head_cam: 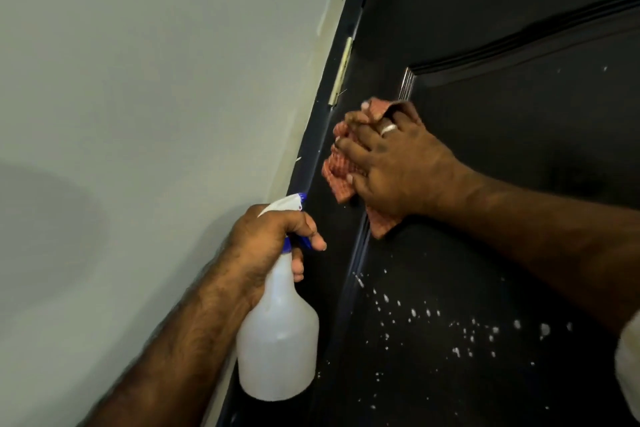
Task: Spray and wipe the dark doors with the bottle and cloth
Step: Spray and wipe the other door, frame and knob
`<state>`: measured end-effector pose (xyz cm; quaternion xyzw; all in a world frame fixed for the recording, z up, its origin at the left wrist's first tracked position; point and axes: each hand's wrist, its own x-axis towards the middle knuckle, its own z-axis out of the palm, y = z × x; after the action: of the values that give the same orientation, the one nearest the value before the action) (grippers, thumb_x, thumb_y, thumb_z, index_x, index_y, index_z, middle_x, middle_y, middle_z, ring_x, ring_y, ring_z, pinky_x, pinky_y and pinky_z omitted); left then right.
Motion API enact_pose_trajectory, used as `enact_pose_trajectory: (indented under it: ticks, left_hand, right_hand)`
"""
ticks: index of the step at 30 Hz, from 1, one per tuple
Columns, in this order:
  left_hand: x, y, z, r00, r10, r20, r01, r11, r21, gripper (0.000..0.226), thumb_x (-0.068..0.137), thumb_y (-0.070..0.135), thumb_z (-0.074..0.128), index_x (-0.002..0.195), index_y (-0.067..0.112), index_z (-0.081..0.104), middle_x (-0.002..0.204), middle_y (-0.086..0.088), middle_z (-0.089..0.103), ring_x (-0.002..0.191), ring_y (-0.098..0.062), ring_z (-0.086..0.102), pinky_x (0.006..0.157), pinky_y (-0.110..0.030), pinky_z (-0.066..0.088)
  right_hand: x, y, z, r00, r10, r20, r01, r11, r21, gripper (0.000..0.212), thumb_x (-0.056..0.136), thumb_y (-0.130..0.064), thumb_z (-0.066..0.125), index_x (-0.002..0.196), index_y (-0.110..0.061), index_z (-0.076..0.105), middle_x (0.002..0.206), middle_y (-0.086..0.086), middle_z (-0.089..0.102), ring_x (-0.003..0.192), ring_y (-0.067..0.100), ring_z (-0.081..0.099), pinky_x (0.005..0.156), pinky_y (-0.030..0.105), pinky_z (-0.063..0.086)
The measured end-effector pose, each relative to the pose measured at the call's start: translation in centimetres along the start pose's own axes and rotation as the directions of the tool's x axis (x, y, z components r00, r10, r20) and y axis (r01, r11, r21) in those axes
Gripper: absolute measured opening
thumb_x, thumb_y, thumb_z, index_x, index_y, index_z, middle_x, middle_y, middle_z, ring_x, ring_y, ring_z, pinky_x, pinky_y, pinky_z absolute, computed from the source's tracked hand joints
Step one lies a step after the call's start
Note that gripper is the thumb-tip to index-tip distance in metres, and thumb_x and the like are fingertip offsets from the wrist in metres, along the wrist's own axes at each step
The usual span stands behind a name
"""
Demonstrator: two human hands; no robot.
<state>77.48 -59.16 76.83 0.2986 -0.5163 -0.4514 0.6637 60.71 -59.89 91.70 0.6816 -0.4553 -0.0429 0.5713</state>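
Note:
A dark panelled door fills the right side of the view, with white spray droplets scattered over its lower panel. My right hand presses a reddish checked cloth flat against the door near its left edge, with a ring on one finger. My left hand grips the neck of a white translucent spray bottle with a blue trigger, one finger curled over the trigger. The nozzle points up toward the door frame.
A pale grey wall covers the left half. The dark door frame runs diagonally between wall and door, with a pale metal hinge on it above the cloth.

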Motion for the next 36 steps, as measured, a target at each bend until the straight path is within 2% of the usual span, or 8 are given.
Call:
enact_pose_trajectory:
  ticks: [6, 13, 17, 20, 25, 29, 33, 36]
  left_hand:
    - [-3.2, -2.0, -1.8, 0.999, -0.033, -0.011, 0.033, 0.999, 0.015, 0.013, 0.077, 0.007, 0.062, 0.081, 0.003, 0.073, 0.087, -0.025, 0.077, 0.047, -0.029, 0.05, 0.051, -0.033, 0.049]
    - [-2.9, -1.1, -3.1, 0.998, 0.014, -0.068, -0.01, 0.998, 0.066, 0.013, 0.088, 0.003, 0.06, 0.091, -0.004, 0.071, 0.085, -0.021, 0.078, 0.047, -0.025, 0.054, 0.051, -0.032, 0.053]
    - [-2.4, -0.8, -3.1, 0.995, 0.027, -0.096, -0.018, 0.996, 0.091, 0.015, 0.082, 0.005, 0.062, 0.09, -0.003, 0.071, 0.083, -0.021, 0.078, 0.047, -0.027, 0.053, 0.051, -0.034, 0.052]
    - [-2.6, -0.5, -3.0, 0.995, 0.013, -0.1, -0.002, 0.995, 0.105, 0.033, 0.066, 0.014, 0.068, 0.094, -0.001, 0.072, 0.083, -0.024, 0.077, 0.047, -0.028, 0.054, 0.053, -0.034, 0.052]
    - [-2.3, 0.0, -3.6, 0.995, -0.001, -0.104, 0.012, 0.994, 0.106, 0.018, 0.083, 0.005, 0.063, 0.097, -0.003, 0.072, 0.085, -0.02, 0.078, 0.046, -0.024, 0.054, 0.05, -0.031, 0.051]
    - [-2.6, -0.3, -3.9, 0.996, -0.013, -0.091, 0.026, 0.99, 0.137, 0.016, 0.084, 0.004, 0.063, 0.096, -0.002, 0.071, 0.086, -0.02, 0.079, 0.047, -0.023, 0.054, 0.05, -0.032, 0.052]
    - [-2.3, -0.3, -3.6, 0.997, -0.007, -0.073, 0.017, 0.991, 0.134, 0.014, 0.083, 0.003, 0.062, 0.092, -0.003, 0.071, 0.085, -0.022, 0.078, 0.049, -0.026, 0.054, 0.051, -0.032, 0.053]
    - [-1.7, 0.0, -2.8, 0.994, 0.005, -0.107, 0.006, 0.995, 0.098, 0.02, 0.081, 0.002, 0.061, 0.095, -0.007, 0.071, 0.083, -0.022, 0.078, 0.049, -0.028, 0.052, 0.051, -0.033, 0.053]
  right_hand:
    - [-4.3, -7.6, 2.1, 0.946, -0.299, 0.125, 0.288, 0.952, 0.102, 0.069, 0.111, -0.06, 0.022, 0.172, -0.031, 0.01, 0.18, 0.006, 0.014, 0.165, 0.034, 0.014, 0.132, 0.056, 0.004]
    - [4.7, -0.5, -0.5, 0.966, 0.252, -0.059, -0.251, 0.968, 0.018, 0.073, 0.111, -0.057, 0.022, 0.173, -0.022, 0.005, 0.18, 0.013, -0.003, 0.166, 0.039, -0.005, 0.133, 0.06, -0.001]
    - [1.9, -7.3, 2.4, 0.996, -0.089, 0.005, 0.089, 0.995, -0.045, 0.096, 0.1, -0.068, 0.048, 0.171, -0.018, 0.007, 0.179, 0.02, 0.005, 0.164, 0.046, 0.002, 0.129, 0.065, -0.005]
    - [0.3, -9.9, 4.0, 0.957, -0.285, 0.044, 0.283, 0.958, 0.055, 0.071, 0.11, -0.06, 0.031, 0.171, -0.026, 0.017, 0.179, 0.008, 0.019, 0.164, 0.035, 0.02, 0.131, 0.059, 0.007]
    - [4.1, -6.8, 3.8, 0.971, -0.235, -0.047, 0.236, 0.971, 0.025, 0.067, 0.107, -0.062, 0.033, 0.168, -0.034, 0.028, 0.174, 0.0, 0.033, 0.161, 0.029, 0.029, 0.129, 0.055, 0.018]
    - [5.0, -6.5, 3.7, 0.986, -0.148, -0.08, 0.149, 0.989, -0.002, 0.074, 0.106, -0.055, 0.045, 0.168, -0.018, 0.029, 0.175, 0.016, 0.026, 0.158, 0.039, 0.031, 0.125, 0.063, 0.027]
    - [8.0, -4.0, 1.1, 0.989, 0.134, -0.069, -0.135, 0.991, -0.006, 0.081, 0.108, -0.053, 0.042, 0.171, -0.01, 0.013, 0.178, 0.019, 0.013, 0.163, 0.042, 0.017, 0.132, 0.062, 0.015]
    - [6.6, -7.6, 2.4, 0.991, 0.129, -0.021, -0.129, 0.991, -0.027, 0.101, 0.101, -0.061, 0.052, 0.17, -0.004, 0.006, 0.177, 0.025, 0.001, 0.163, 0.048, 0.004, 0.132, 0.065, 0.007]
